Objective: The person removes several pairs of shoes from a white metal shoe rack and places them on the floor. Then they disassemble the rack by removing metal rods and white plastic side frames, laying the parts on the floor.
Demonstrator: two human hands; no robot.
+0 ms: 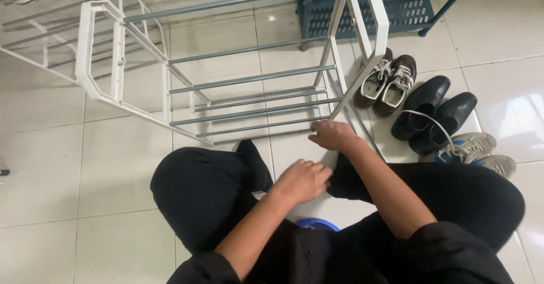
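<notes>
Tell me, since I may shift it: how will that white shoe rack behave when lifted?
The shoe rack is thin tubes and slim frames, so probably light. It is empty, tall and open, so likely to tip or wobble. The right hand touches its base.

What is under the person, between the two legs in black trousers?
A blue round thing, maybe a low stool, shows there on the white tiled floor. Only a small curved part is seen; the rest is covered by the legs and body.
</notes>
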